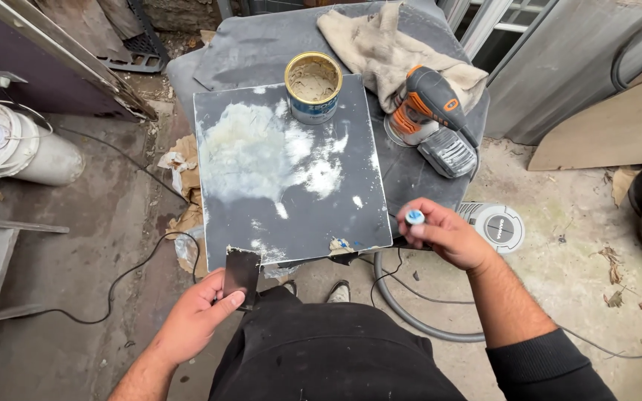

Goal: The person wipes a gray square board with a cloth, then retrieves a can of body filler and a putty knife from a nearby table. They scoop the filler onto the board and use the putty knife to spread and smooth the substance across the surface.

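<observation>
White pipe [16, 148] lies on the floor far to the left of the panel [291, 171], and a thin black cable [124, 275] trails across the concrete between them. Our left hand [198, 319] sits just below the panel's lower left corner, thumb and fingers pinched on a dark metal scraper [242, 275] whose blade stands upright and meets the panel's near edge. We see the panel itself lying flat on the surface [261, 48], dark grey and smeared with pale filler over its upper left half. At the panel's top edge stands an open tin [313, 86] with beige paste inside. Right of the tin, a crumpled cloth [388, 48] lies on the surface, and an orange and grey sander [432, 119] rests partly on the cloth, just beside the panel's right edge. Our right hand [447, 238] hovers off the panel's lower right corner, fingers curled around a small tube with a blue and white cap [414, 217] showing at the top. Below that corner a grey hose [403, 312] curves over the floor.
</observation>
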